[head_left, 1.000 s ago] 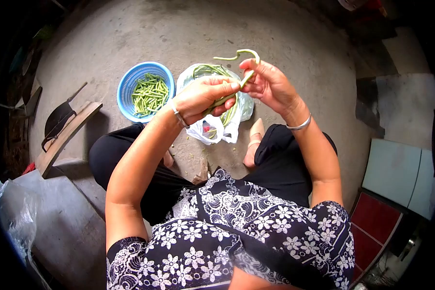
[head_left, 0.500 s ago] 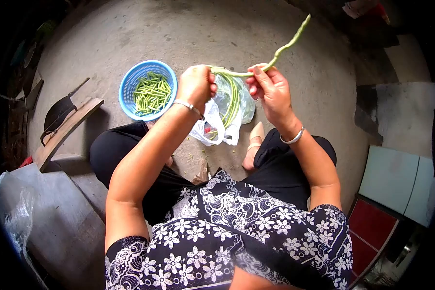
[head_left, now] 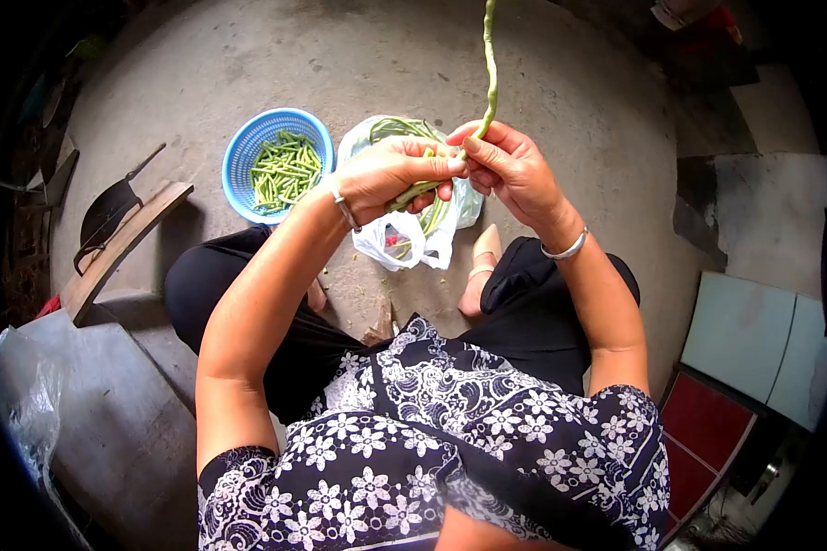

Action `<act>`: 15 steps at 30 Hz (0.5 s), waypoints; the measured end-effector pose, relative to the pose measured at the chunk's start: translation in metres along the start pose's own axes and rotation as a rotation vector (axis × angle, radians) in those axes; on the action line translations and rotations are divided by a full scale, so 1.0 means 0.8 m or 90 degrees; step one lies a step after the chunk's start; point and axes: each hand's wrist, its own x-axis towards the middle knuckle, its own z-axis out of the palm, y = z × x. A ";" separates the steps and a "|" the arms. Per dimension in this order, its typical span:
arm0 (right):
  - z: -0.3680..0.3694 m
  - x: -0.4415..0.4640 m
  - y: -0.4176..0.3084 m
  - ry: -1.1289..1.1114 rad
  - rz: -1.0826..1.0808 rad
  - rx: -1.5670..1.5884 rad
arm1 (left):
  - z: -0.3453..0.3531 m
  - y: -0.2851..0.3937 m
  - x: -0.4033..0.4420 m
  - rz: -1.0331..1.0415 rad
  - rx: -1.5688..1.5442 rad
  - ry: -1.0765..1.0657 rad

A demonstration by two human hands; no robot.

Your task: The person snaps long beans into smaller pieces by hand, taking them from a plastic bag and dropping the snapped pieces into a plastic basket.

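Note:
A pale green yardlong bean (head_left: 492, 78) is pinched in my right hand (head_left: 519, 174), and its long end rises past the top of the view. My left hand (head_left: 386, 174) is closed on short bean pieces (head_left: 412, 195), its thumb tip meeting the bean beside my right fingers. Below and behind the hands is a white plastic bag (head_left: 381, 243) with long uncut beans (head_left: 400, 127) in it, partly hidden by my left hand. To the left, a blue plastic basket (head_left: 232, 170) holds many short bean pieces (head_left: 287, 170).
A curved wooden plank (head_left: 129, 243) with a dark-bladed knife (head_left: 110, 213) on it is at the left. Clear plastic wrap (head_left: 28, 395) lies on a grey slab (head_left: 119, 422) at lower left. A pale green and red cabinet (head_left: 735, 335) stands at the right.
My hands have come together. The bean has swung from slanting right to nearly upright, and short pieces now show in my left hand. The bag's long beans show more above my hand.

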 end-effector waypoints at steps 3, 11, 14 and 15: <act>-0.003 0.003 -0.003 0.041 -0.045 -0.007 | 0.001 -0.005 0.005 0.016 0.077 0.031; -0.008 0.010 -0.004 0.187 -0.047 0.092 | 0.003 -0.008 0.003 0.142 -0.002 0.131; -0.003 0.006 -0.007 0.180 -0.055 0.098 | 0.003 -0.017 0.007 0.214 -0.072 0.128; -0.004 0.004 -0.006 0.191 -0.074 0.099 | 0.003 -0.018 0.008 0.234 -0.095 0.133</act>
